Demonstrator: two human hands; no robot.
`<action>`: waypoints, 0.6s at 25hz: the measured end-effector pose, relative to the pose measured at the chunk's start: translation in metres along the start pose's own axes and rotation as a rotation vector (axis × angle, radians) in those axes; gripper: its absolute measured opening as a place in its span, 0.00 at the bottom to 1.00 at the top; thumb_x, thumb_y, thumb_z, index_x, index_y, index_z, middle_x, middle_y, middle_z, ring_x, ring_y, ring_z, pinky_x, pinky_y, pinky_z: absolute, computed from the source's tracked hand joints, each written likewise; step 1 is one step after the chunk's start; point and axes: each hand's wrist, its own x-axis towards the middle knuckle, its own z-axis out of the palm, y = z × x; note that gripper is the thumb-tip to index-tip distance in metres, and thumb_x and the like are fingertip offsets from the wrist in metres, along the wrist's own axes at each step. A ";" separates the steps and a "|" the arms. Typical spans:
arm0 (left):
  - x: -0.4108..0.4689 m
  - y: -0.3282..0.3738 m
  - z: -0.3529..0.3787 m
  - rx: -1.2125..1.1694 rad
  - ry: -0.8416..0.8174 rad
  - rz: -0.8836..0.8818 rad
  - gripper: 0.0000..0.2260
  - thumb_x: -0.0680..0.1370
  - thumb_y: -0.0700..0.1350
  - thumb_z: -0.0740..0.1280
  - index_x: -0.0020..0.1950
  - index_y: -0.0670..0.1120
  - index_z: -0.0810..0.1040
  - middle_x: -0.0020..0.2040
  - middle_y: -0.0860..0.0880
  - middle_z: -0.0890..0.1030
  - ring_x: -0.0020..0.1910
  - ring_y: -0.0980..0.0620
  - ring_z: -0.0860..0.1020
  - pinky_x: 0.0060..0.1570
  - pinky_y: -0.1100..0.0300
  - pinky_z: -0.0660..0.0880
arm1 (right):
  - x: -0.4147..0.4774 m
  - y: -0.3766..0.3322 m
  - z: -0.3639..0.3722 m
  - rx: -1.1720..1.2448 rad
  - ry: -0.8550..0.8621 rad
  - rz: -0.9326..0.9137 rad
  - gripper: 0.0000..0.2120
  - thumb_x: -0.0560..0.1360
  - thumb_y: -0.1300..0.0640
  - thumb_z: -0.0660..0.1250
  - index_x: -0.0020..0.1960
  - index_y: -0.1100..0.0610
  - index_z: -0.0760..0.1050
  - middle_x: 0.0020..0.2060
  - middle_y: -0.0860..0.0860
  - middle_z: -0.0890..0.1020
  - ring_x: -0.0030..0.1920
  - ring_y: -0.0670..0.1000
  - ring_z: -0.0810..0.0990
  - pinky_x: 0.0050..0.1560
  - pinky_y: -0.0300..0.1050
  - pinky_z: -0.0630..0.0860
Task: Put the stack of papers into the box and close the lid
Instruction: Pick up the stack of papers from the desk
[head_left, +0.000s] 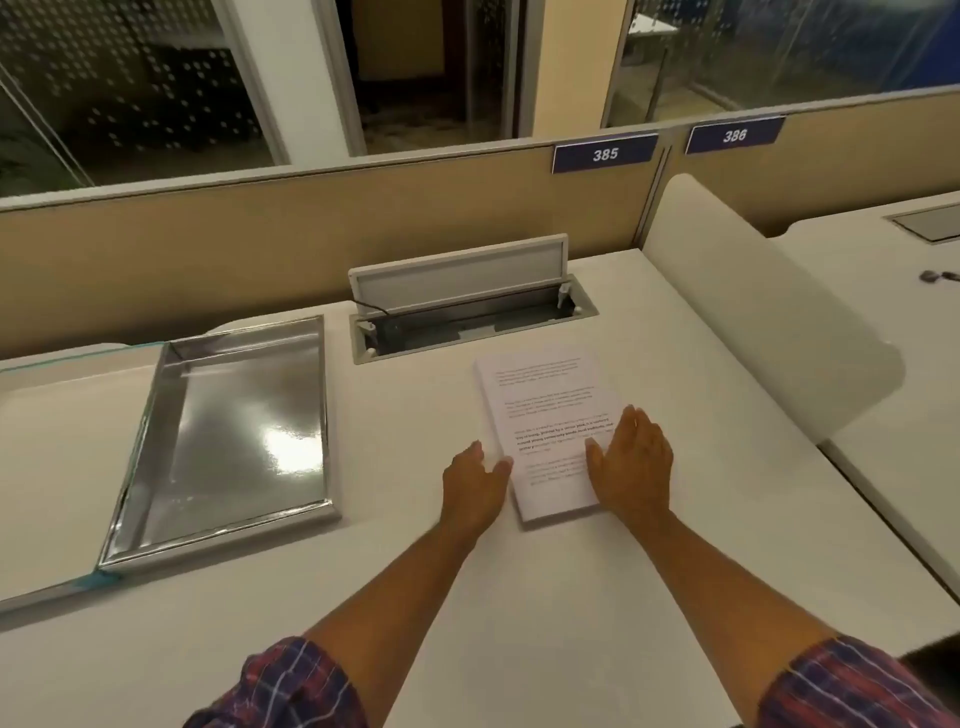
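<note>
A stack of printed white papers (545, 410) lies flat on the white desk, right of centre. My left hand (475, 488) rests at the stack's near left edge, its thumb touching the paper. My right hand (631, 462) lies flat on the stack's near right part, fingers spread. Neither hand has lifted the stack. To the left sits an open shallow box (156, 447) with a shiny silver inside and nothing in it. A pale panel with a teal edge (47, 592), possibly the box's lid, lies flat beyond the box's left side.
An open cable hatch (467, 312) with its grey flap raised is set in the desk just behind the papers. A tan partition (260, 244) with labels 385 and 386 closes the back. A curved white divider (769, 312) stands at the right.
</note>
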 end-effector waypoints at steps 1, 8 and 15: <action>0.003 0.007 0.006 -0.135 0.010 -0.031 0.14 0.83 0.52 0.67 0.62 0.42 0.79 0.63 0.49 0.80 0.61 0.45 0.79 0.60 0.52 0.77 | 0.006 0.011 -0.003 -0.015 -0.013 0.062 0.31 0.81 0.43 0.64 0.72 0.66 0.69 0.67 0.67 0.76 0.66 0.68 0.77 0.67 0.63 0.73; 0.013 0.011 0.044 -0.439 -0.039 -0.150 0.07 0.76 0.45 0.69 0.40 0.44 0.78 0.49 0.48 0.89 0.49 0.48 0.85 0.54 0.49 0.83 | 0.043 0.046 -0.016 0.215 -0.284 0.382 0.27 0.79 0.39 0.63 0.62 0.62 0.77 0.60 0.63 0.81 0.60 0.67 0.80 0.62 0.60 0.78; 0.015 0.010 0.048 -0.446 -0.045 -0.162 0.10 0.80 0.38 0.64 0.50 0.44 0.86 0.52 0.55 0.89 0.56 0.46 0.86 0.57 0.51 0.83 | 0.073 0.060 -0.015 0.351 -0.420 0.490 0.26 0.75 0.39 0.73 0.56 0.60 0.77 0.61 0.63 0.83 0.61 0.66 0.81 0.64 0.62 0.78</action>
